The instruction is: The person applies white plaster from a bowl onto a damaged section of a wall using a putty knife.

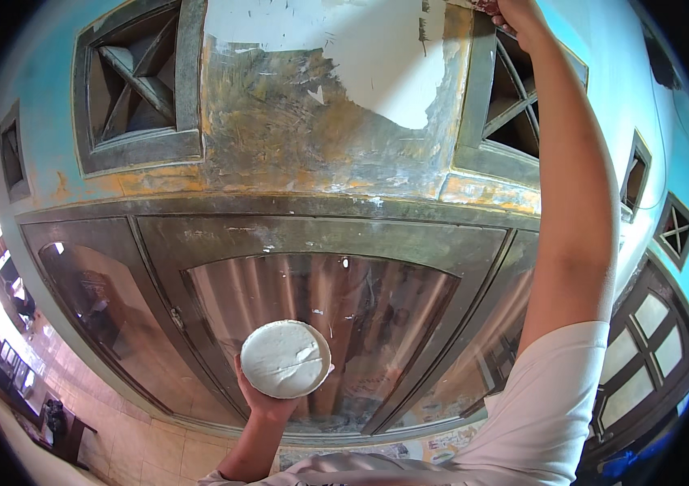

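My left hand (pixel 267 398) holds a round dish of white putty (pixel 285 358) from below, low in front of a grey door. My right hand (pixel 515 18) is raised to the top edge of the picture, gripping a tool with a reddish handle (pixel 486 6) against the wall; its blade is cut off by the frame. Just below and left of it spreads a patch of fresh white putty (pixel 361 57) on the scraped grey and ochre wall (pixel 280 138).
Two grey-framed vent openings with crossed bars (pixel 138 81) (pixel 515 105) flank the scraped strip. A grey door with ribbed glass (pixel 320 316) stands below. Blue painted wall (pixel 44 97) lies to the left, windows (pixel 644 348) to the right, tiled floor (pixel 142 445) below.
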Action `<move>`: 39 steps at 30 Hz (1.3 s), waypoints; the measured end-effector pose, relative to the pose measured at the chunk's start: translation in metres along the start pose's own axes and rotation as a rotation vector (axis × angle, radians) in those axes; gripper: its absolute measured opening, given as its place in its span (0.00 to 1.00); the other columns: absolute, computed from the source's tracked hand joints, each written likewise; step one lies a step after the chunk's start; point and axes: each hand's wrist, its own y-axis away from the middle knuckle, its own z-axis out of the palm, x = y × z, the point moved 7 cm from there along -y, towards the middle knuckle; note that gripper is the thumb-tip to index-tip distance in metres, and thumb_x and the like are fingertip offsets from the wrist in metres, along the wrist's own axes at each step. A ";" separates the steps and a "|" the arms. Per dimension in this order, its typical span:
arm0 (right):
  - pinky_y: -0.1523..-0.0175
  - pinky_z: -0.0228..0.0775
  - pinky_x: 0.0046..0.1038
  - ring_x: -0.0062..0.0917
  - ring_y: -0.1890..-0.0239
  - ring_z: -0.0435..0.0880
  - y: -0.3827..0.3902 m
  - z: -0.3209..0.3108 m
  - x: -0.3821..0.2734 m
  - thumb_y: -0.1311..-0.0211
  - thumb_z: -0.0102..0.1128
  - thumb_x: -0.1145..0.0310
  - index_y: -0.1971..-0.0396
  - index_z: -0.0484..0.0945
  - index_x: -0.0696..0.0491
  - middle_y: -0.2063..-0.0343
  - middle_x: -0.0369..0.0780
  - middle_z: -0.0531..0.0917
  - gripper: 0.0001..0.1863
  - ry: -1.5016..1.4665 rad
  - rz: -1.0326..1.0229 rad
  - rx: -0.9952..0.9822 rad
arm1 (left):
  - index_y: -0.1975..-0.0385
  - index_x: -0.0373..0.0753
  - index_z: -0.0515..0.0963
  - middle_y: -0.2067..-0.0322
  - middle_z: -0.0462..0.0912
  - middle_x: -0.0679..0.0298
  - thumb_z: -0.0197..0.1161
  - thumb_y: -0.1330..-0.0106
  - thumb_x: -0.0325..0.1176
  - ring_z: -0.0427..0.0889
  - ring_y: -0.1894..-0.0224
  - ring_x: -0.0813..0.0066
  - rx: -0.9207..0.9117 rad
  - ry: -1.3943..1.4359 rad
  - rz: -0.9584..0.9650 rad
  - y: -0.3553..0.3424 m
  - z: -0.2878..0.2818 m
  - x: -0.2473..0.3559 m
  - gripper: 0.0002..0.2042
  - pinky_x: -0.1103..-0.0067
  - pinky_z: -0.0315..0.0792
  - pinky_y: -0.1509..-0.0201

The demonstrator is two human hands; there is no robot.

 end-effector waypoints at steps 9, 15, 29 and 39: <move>0.70 0.75 0.30 0.23 0.76 0.81 0.034 -0.045 -0.065 0.24 0.52 0.54 0.53 0.75 0.58 0.75 0.38 0.82 0.20 0.025 -0.434 0.371 | 0.38 0.49 0.74 0.36 0.73 0.60 0.47 0.31 0.63 0.70 0.35 0.48 0.000 -0.055 0.050 0.008 0.001 0.008 0.31 0.48 0.62 0.31; 0.57 0.76 0.39 0.40 0.63 0.86 0.073 -0.004 -0.119 0.30 0.55 0.60 0.56 0.83 0.49 0.65 0.45 0.87 0.12 0.618 -0.764 0.419 | 0.38 0.49 0.74 0.37 0.74 0.61 0.47 0.32 0.63 0.70 0.35 0.50 -0.009 -0.033 0.026 0.009 0.004 0.005 0.31 0.49 0.62 0.31; 0.50 0.78 0.39 0.35 0.49 0.81 0.156 0.061 -0.055 0.38 0.62 0.66 0.48 0.79 0.47 0.55 0.39 0.81 0.17 0.851 -1.034 0.047 | 0.38 0.51 0.73 0.36 0.73 0.63 0.46 0.34 0.68 0.70 0.35 0.50 -0.005 -0.023 -0.052 0.007 -0.010 -0.006 0.34 0.48 0.63 0.31; 0.48 0.77 0.39 0.39 0.51 0.81 0.112 0.041 -0.117 0.33 0.53 0.72 0.48 0.81 0.48 0.53 0.42 0.83 0.15 0.667 -1.074 0.306 | 0.37 0.50 0.74 0.36 0.73 0.63 0.44 0.33 0.67 0.68 0.33 0.51 -0.005 -0.030 -0.053 0.010 -0.001 -0.018 0.34 0.50 0.58 0.28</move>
